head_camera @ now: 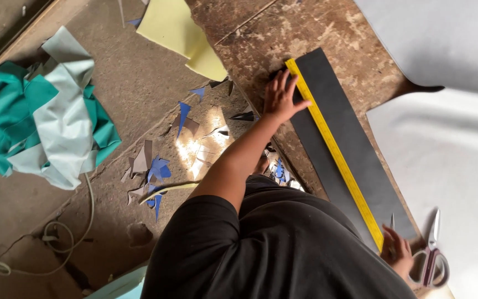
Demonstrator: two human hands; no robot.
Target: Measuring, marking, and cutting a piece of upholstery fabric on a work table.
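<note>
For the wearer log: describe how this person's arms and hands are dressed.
Both hands are bare: the left hand and the right hand show no gloves, and no rings or watch can be made out. The left arm is uncovered below a short black sleeve of a black top.

Crumpled teal cloth (45, 119), yellow sheet (181, 36), scissors (431, 254) (pink-handled), blue scraps (159, 169) on floor.

No pkgs, labels, signs or screens in view.
</note>
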